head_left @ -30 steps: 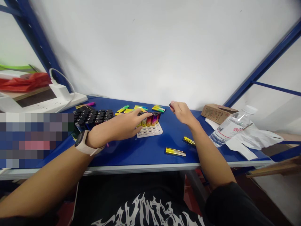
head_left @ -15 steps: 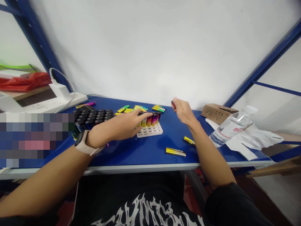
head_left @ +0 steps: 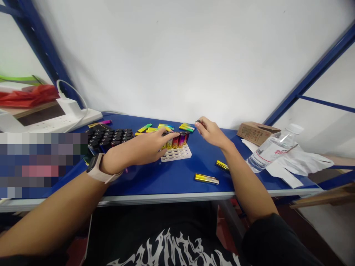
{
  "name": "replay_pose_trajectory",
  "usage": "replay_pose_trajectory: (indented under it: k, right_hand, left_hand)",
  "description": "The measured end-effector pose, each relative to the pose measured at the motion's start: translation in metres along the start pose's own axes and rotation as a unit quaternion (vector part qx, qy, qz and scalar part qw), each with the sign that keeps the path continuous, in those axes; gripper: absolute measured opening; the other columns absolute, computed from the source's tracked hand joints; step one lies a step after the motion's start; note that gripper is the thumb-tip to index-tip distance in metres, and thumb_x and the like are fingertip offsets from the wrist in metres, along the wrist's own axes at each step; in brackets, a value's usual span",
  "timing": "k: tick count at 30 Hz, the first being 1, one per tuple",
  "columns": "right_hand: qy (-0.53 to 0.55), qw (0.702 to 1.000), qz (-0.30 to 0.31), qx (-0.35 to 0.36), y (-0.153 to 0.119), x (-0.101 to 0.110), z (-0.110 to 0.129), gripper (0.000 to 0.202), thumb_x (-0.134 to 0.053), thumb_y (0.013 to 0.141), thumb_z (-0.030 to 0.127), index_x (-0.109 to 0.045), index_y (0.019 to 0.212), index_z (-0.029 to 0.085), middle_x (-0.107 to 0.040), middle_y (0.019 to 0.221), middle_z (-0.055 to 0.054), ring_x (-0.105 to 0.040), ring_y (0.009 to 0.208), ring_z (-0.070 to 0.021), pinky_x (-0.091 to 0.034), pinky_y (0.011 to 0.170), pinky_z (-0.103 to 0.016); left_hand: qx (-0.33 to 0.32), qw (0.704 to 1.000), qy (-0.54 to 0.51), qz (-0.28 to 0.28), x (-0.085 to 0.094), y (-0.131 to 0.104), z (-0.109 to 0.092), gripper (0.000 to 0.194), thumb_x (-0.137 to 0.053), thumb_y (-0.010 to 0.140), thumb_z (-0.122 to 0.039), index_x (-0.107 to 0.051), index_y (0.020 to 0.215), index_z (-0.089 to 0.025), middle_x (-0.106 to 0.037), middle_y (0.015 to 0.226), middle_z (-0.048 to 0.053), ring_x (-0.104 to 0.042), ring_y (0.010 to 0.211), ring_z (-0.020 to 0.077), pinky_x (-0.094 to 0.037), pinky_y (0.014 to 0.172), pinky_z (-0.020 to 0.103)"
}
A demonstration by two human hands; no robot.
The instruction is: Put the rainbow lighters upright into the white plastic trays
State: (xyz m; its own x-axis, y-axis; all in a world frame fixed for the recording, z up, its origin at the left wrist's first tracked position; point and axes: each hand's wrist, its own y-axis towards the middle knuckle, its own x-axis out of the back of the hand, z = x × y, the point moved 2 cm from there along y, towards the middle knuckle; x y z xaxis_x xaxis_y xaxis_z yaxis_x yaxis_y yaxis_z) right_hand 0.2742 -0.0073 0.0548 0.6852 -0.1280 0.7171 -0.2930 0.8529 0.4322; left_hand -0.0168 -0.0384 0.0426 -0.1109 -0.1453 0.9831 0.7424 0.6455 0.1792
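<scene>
My left hand (head_left: 151, 145), a watch on its wrist, reaches over a white holed tray (head_left: 177, 154). Its fingers are stretched out and apart, the index finger along the tops of the shiny coloured tubes with black tops (head_left: 181, 140) that stand in the tray. Whether it presses on them I cannot tell. To the right of the tray, raised above the table, my right hand (head_left: 211, 132) is closed on a small dark-ended tube (head_left: 198, 122), mostly hidden by the fingers. Several yellow-green metallic casings (head_left: 187, 128) lie behind the tray.
Many black-topped tubes (head_left: 107, 137) stand grouped at the left. Two yellow casings (head_left: 206, 178) lie near the front right. A water bottle (head_left: 273, 149), a cardboard box (head_left: 257, 133) and white plastic wrap (head_left: 307, 157) are at the right. A power strip (head_left: 91, 117) runs along the left.
My right hand has shifted slightly left and turned, still closed on the small tube. My left hand stays over the tray.
</scene>
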Motion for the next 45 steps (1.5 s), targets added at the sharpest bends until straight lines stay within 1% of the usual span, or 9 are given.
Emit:
replay_pose_trajectory:
  k: [3,6,9,15,20,26,32,39,45]
  right_hand:
    - [0.027,0.999,0.02,0.01,0.0,-0.001,0.002,0.047,-0.056,0.109,0.067,-0.056,0.09,0.025,-0.068,0.077,-0.003,-0.061,0.071,-0.0205,-0.046,0.074,-0.037]
    - [0.018,0.999,-0.004,0.05,0.0,0.001,0.009,0.052,-0.061,0.106,0.071,-0.064,0.086,0.023,-0.072,0.082,-0.006,-0.061,0.075,-0.0206,-0.048,0.075,-0.037]
    - [0.013,0.996,-0.02,0.084,0.0,0.003,0.013,0.052,-0.067,0.102,0.072,-0.073,0.089,0.021,-0.075,0.09,-0.008,-0.06,0.078,-0.0208,-0.048,0.075,-0.037]
    - [0.036,0.997,0.056,0.046,-0.001,-0.002,0.012,0.037,-0.074,0.101,0.055,-0.08,0.098,0.019,-0.076,0.081,-0.006,-0.059,0.069,-0.0187,-0.045,0.068,-0.035]
    - [0.045,0.995,0.082,0.02,-0.001,-0.005,0.009,0.027,-0.079,0.095,0.045,-0.079,0.103,0.019,-0.074,0.078,-0.004,-0.063,0.071,-0.0199,-0.046,0.068,-0.035]
    - [0.06,0.992,0.109,0.011,-0.002,-0.002,0.012,0.03,-0.083,0.092,0.048,-0.073,0.094,0.02,-0.073,0.076,-0.004,-0.064,0.07,-0.0196,-0.047,0.066,-0.034]
    - [0.065,0.985,0.158,-0.009,-0.005,0.0,0.013,0.031,-0.077,0.097,0.051,-0.072,0.093,0.021,-0.072,0.072,-0.003,-0.065,0.063,-0.019,-0.048,0.064,-0.034]
    - [0.024,0.992,0.121,0.007,-0.004,-0.001,0.012,0.031,-0.075,0.098,0.051,-0.07,0.09,0.021,-0.072,0.076,-0.005,-0.063,0.072,-0.0204,-0.044,0.067,-0.034]
    - [0.003,0.996,0.091,0.02,-0.002,0.0,0.006,0.027,-0.073,0.099,0.047,-0.071,0.096,0.021,-0.071,0.076,-0.004,-0.062,0.071,-0.0205,-0.043,0.068,-0.035]
  left_hand:
    - [0.001,1.0,-0.006,-0.002,0.0,0.0,0.0,0.073,-0.053,0.11,-0.029,-0.035,0.181,-0.031,-0.059,0.161,0.021,-0.078,0.112,0.0337,-0.06,0.101,0.048]
    - [0.001,1.0,-0.02,-0.009,-0.001,-0.001,0.002,0.072,-0.054,0.11,-0.031,-0.036,0.18,-0.032,-0.06,0.161,0.019,-0.078,0.113,0.0331,-0.06,0.103,0.048]
    - [-0.004,1.0,-0.02,-0.012,-0.002,0.0,0.002,0.073,-0.053,0.11,-0.029,-0.036,0.18,-0.031,-0.059,0.162,0.02,-0.078,0.115,0.0337,-0.059,0.104,0.049]
    - [0.002,1.0,-0.002,-0.001,0.0,0.0,0.001,0.074,-0.052,0.11,-0.028,-0.034,0.181,-0.03,-0.058,0.161,0.022,-0.078,0.114,0.0356,-0.061,0.1,0.05]
    - [-0.003,1.0,-0.002,0.001,-0.001,-0.001,0.001,0.073,-0.051,0.111,-0.027,-0.033,0.182,-0.03,-0.058,0.162,0.022,-0.078,0.116,0.0354,-0.061,0.101,0.049]
    - [-0.005,1.0,-0.008,-0.004,-0.002,-0.001,0.002,0.075,-0.053,0.109,-0.027,-0.034,0.182,-0.03,-0.058,0.162,0.022,-0.079,0.109,0.0344,-0.061,0.099,0.05]
    - [0.009,1.0,-0.015,0.003,-0.001,-0.001,0.001,0.076,-0.054,0.109,-0.029,-0.033,0.182,-0.032,-0.057,0.165,0.021,-0.079,0.114,0.0353,-0.06,0.102,0.049]
    - [0.008,1.0,-0.018,0.003,-0.001,-0.001,0.001,0.075,-0.053,0.109,-0.029,-0.034,0.181,-0.032,-0.057,0.165,0.02,-0.078,0.113,0.034,-0.06,0.101,0.048]
    - [0.0,1.0,-0.016,0.001,0.001,-0.001,0.0,0.074,-0.05,0.109,-0.031,-0.035,0.181,-0.029,-0.058,0.162,0.023,-0.079,0.106,0.0347,-0.061,0.096,0.05]
